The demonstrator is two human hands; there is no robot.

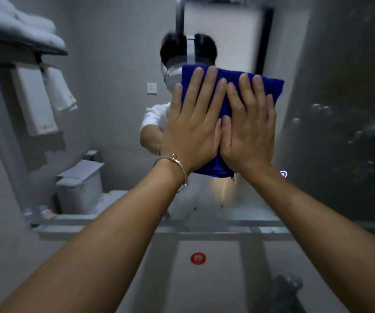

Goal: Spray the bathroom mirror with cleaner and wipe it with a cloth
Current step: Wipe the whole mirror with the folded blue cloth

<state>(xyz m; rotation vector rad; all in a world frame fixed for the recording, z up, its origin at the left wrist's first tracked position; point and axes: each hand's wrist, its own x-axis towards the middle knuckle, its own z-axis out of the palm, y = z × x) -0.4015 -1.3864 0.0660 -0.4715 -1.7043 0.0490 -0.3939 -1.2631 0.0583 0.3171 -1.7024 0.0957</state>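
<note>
Both arms outstretched, left hand [188,129] and right hand [248,132] flat, straight-fingered, on blue cloth [222,91].

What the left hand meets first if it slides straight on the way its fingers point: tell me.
The left hand lies flat on the cloth against the mirror, fingers pointing up. Sliding on, it would likely run off the cloth's top edge onto bare glass; nothing else shows in that line.

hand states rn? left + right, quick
Left hand: open, fingers straight, pressing the blue cloth flat on the mirror.
Right hand: open, fingers straight, pressing the same cloth beside the left.
</note>
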